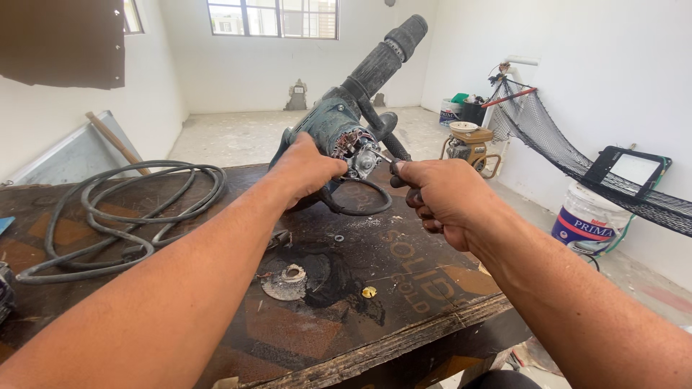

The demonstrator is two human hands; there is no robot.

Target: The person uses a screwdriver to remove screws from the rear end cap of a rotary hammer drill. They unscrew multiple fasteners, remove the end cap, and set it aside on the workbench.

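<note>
Grey rubber cable [119, 216] lies coiled in loose loops on the left part of the dark, scuffed wooden tabletop [404, 288], well apart from the hands. Nearer the middle, a round grey metal disc with a raised hub [288, 282] rests flat on the board, and a small brass-coloured piece [369, 292] sits just beside it to the right, with a tiny ring washer [339, 238] further back. Above these, the left hand [306, 171] is clamped around the body of the teal-green electric power tool with a long black ribbed side handle [339, 119], holding it tilted above the table so that its opened end (copper windings and metal parts showing) faces the person. A black cord [360, 209] loops down from the tool, close over the board. To the right, the right hand [440, 198] is closed around the dark handles of a slim metal hand tool [393, 166], whose tip is at the exposed motor end; what kind of tool it is cannot be told. Beyond the table's right edge stand a white plastic paint bucket [587, 220] and black netting [577, 155] against the white wall.
</note>
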